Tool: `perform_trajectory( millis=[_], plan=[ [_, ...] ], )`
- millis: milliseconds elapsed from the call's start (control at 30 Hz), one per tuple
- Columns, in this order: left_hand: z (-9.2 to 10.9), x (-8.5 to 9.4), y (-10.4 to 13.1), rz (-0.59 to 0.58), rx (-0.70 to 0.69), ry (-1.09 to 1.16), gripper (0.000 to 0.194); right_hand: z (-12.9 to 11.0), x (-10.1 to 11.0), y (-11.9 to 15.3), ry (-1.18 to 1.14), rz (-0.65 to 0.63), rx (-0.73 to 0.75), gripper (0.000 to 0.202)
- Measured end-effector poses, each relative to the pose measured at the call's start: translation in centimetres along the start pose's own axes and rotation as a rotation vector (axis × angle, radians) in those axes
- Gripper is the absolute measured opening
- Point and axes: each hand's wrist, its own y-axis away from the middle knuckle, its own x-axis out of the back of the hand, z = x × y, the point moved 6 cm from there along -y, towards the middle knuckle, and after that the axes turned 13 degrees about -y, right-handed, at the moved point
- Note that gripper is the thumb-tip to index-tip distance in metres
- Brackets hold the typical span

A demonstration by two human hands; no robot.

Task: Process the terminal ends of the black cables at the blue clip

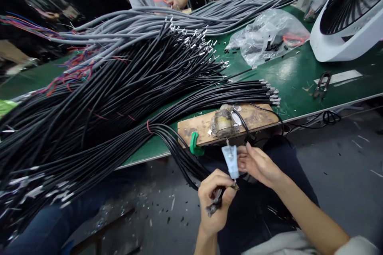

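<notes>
At the lower centre of the frame, a dark cable end (216, 199) is gripped in the curled fingers of the left hand (214, 191), just below a light-blue tapered piece (230, 162). Right of it, the thumb of the right hand (261, 165) is held apart from loosely bent fingers; whether the piece is touched cannot be told. Above, a tape-wrapped unit (224, 122) is seated on a wooden board (261, 115), and black cables (119, 83) are heaped across the left
</notes>
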Motion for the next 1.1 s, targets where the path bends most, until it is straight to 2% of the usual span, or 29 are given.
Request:
perform_trajectory(
  millis=[100, 167, 233, 300, 367, 400, 467, 567, 667, 767, 867, 933, 1100],
  plan=[
    [0.0, 0.0, 0.2, -0.052, -0.022, 0.040, 0.013, -1.1, 2.0, 1.9, 0.237, 0.067, 0.106, 0.033],
    [0.1, -0.1, 0.0, -0.106, -0.025, 0.045, 0.016, -2.3, 2.4, 3.4, 0.436, 0.120, 0.209, 0.024],
    [0.0, -0.4, -0.2, -0.153, 0.008, -0.013, 0.015, -3.4, 1.3, 4.7, 0.630, 0.107, 0.359, 0.018],
    [-0.2, -0.6, -0.6, -0.185, 0.060, -0.105, 0.013, -3.7, -1.0, 5.5, 0.826, -0.016, 0.486, 0.013],
    [-0.3, -0.7, -0.7, -0.215, 0.082, -0.201, 0.017, -3.0, -3.1, 5.7, 0.945, -0.167, 0.529, 0.012],
    [-0.3, -0.7, -0.7, -0.225, 0.080, -0.237, 0.020, -2.5, -3.8, 5.6, 0.945, -0.212, 0.533, 0.013],
    [-0.3, -0.5, -0.5, -0.232, 0.064, -0.268, 0.023, -1.9, -4.0, 5.2, 0.842, -0.216, 0.536, 0.011],
    [-0.1, 0.1, 0.2, -0.187, 0.039, -0.154, 0.012, -1.2, -2.8, 4.5, 0.618, -0.139, 0.532, 0.012],
    [0.2, 0.5, 0.9, -0.095, 0.011, -0.084, 0.005, -0.1, -1.6, 4.2, 0.413, -0.060, 0.464, 0.015],
    [0.3, 0.4, 1.3, -0.019, 0.006, -0.134, 0.009, 2.1, -0.7, 3.8, 0.066, 0.014, 0.246, 0.018],
    [0.1, 0.2, 1.3, -0.006, 0.031, -0.150, 0.008, 4.3, -0.8, 3.7, -0.217, 0.020, 0.009, 0.023],
    [0.1, 0.0, 1.3, -0.040, 0.032, -0.158, 0.011, 4.1, -1.0, 3.7, -0.164, -0.012, 0.027, 0.022],
    [0.2, 0.1, 1.5, -0.111, 0.058, -0.192, 0.024, 0.5, -1.3, 4.5, 0.413, -0.032, 0.450, 0.009]
  ],
)
